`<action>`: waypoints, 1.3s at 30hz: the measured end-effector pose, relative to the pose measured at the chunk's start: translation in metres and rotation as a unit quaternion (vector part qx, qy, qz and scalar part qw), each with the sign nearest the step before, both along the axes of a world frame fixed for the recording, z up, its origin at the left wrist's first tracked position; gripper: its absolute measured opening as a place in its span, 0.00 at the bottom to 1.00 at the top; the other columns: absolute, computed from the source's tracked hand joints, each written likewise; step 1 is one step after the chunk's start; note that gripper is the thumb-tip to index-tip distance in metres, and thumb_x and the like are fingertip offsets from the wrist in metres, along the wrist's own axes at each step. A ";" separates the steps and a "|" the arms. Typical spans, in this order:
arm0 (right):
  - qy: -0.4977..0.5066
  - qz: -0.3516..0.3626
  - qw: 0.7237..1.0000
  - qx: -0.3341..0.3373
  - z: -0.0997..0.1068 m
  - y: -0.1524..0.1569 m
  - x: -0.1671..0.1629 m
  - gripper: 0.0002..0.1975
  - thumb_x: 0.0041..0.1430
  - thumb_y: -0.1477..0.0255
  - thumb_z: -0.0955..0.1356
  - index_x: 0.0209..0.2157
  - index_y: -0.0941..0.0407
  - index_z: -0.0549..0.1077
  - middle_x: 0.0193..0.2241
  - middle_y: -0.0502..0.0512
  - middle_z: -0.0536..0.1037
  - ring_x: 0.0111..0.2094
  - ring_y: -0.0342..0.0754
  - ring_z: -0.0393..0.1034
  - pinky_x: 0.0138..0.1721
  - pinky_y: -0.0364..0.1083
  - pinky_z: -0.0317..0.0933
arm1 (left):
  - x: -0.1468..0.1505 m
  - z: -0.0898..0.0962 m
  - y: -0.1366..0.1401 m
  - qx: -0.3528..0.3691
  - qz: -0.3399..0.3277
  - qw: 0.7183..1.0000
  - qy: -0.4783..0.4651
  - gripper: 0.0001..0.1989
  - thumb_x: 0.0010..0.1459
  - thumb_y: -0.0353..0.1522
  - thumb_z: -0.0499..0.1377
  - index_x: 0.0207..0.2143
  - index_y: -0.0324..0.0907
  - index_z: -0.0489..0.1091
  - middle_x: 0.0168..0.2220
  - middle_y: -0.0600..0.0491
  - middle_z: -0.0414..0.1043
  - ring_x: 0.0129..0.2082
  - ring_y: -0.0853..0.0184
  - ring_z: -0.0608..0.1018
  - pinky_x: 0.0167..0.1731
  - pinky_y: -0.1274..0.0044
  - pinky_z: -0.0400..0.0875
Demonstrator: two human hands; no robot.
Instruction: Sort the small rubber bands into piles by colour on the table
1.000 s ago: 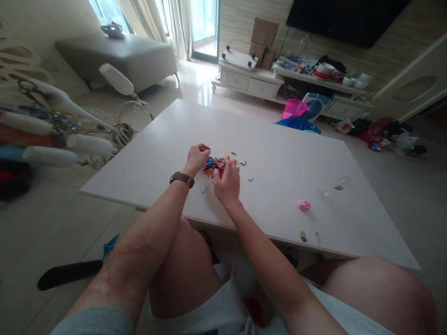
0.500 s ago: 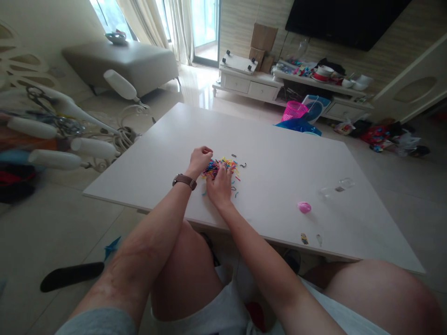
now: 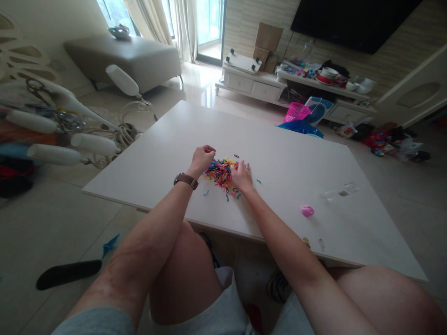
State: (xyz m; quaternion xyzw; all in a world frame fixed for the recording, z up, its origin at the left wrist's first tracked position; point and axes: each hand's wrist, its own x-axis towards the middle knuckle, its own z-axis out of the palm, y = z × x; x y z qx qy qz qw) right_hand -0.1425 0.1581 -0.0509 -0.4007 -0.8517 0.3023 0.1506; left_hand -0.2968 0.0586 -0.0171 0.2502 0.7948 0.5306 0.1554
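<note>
Smooth white surface (image 3: 286,153) carries a heap of tiny colourful rubber bands (image 3: 220,171). Left hand (image 3: 203,157), clenched, rests beside the heap; right hand (image 3: 241,177) fingers spread, touching it.

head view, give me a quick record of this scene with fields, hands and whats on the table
left hand: left hand closed in a loose fist at the left edge of the pile, watch on the wrist
right hand: right hand resting palm down on the right side of the pile
pile: heap of small colourful bands between the two hands, a few strays around it
surface: white table
also on table: pink object to the right, clear plastic piece beyond it
contents of left fist: cannot tell
</note>
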 end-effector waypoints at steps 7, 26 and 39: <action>0.102 -0.014 0.993 0.051 0.013 0.017 -0.020 0.20 0.68 0.67 0.57 0.54 0.55 0.73 0.53 0.60 0.80 0.54 0.55 0.73 0.57 0.51 0.63 | 0.000 0.000 -0.003 -0.007 0.006 1.000 -0.006 0.11 0.52 0.29 0.59 0.36 0.40 0.80 0.35 0.48 0.80 0.36 0.63 0.80 0.38 0.74 0.72; 0.067 -0.121 0.990 0.036 0.021 0.047 0.068 0.27 0.70 0.63 0.54 0.60 0.62 0.66 0.61 0.73 0.72 0.61 0.59 0.67 0.59 0.54 0.58 | -0.007 -0.011 -0.004 -0.022 0.057 0.998 -0.005 0.10 0.56 0.30 0.58 0.38 0.40 0.78 0.39 0.47 0.81 0.39 0.63 0.79 0.39 0.75 0.69; 0.129 0.079 0.988 0.021 0.010 -0.057 0.014 0.27 0.69 0.62 0.57 0.63 0.59 0.65 0.68 0.63 0.65 0.70 0.52 0.57 0.70 0.54 0.51 | -0.004 -0.008 -0.006 -0.014 0.051 0.999 -0.011 0.11 0.54 0.29 0.58 0.38 0.39 0.78 0.40 0.46 0.80 0.38 0.63 0.78 0.39 0.75 0.69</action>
